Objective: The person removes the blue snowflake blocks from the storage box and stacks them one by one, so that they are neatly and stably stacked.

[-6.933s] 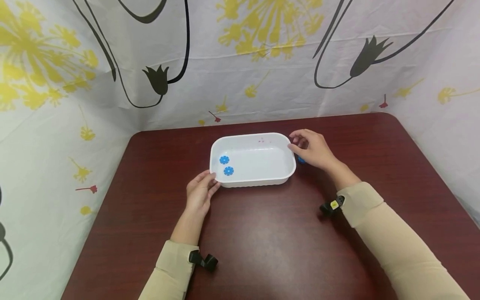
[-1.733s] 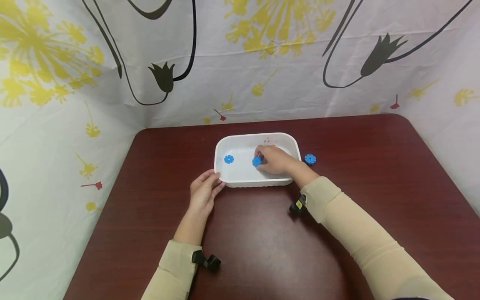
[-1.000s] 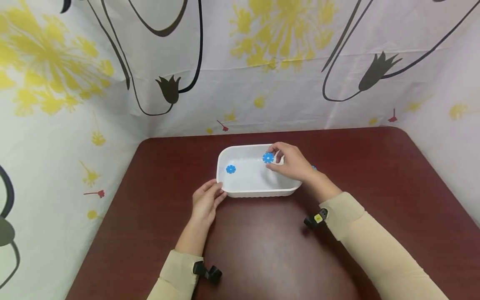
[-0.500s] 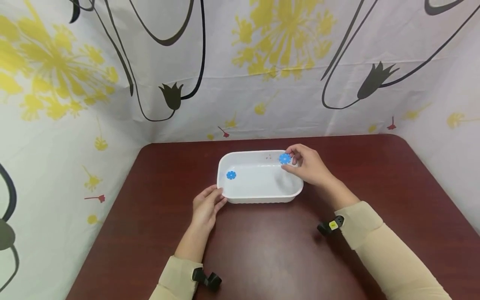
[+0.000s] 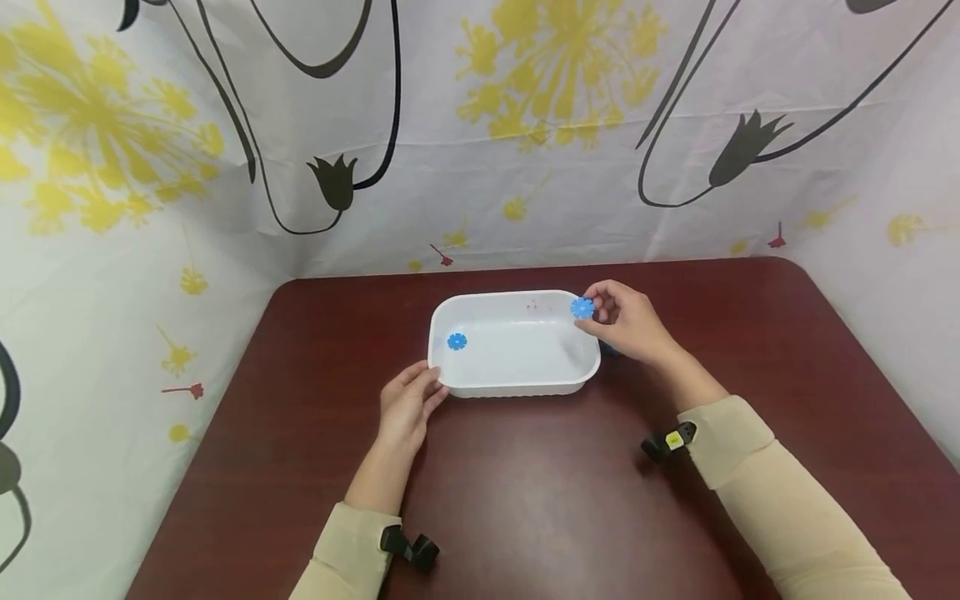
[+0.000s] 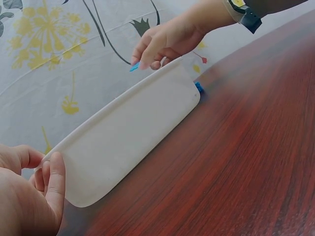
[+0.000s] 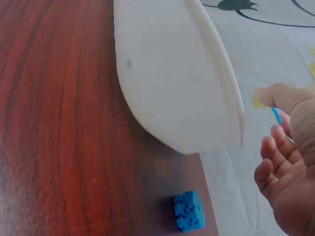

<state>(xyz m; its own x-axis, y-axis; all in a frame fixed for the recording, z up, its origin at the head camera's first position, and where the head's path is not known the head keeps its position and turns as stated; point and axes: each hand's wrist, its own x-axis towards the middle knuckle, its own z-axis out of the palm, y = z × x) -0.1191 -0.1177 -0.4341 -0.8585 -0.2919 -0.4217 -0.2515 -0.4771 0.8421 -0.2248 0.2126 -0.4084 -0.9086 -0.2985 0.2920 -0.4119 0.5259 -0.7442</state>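
Observation:
My left hand [image 5: 405,407] holds the front left corner of a white plastic tray [image 5: 517,389], thumb on the rim and fingers beneath. Between thumb and fingertips of my right hand [image 5: 633,327] is a blue snowflake-shaped disc [image 5: 582,307], pinched above the tray's right rim. Another blue disc [image 5: 457,341] lies flat inside the tray near its left end. On the table just beyond the tray's right end stands a short stack of blue discs [image 7: 189,211], mostly hidden behind my right hand in the head view.
The dark red wooden table [image 5: 517,475] reaches out on all sides of the tray. A white cloth [image 5: 450,167] with yellow and dark flower prints hangs behind the table and at both sides. A small black camera [image 5: 411,548] sits on each wrist.
Two discs lay in the tray at first. My right hand came in from the right, pinched one and carried it up to the right rim. My left hand keeps its hold on the corner.

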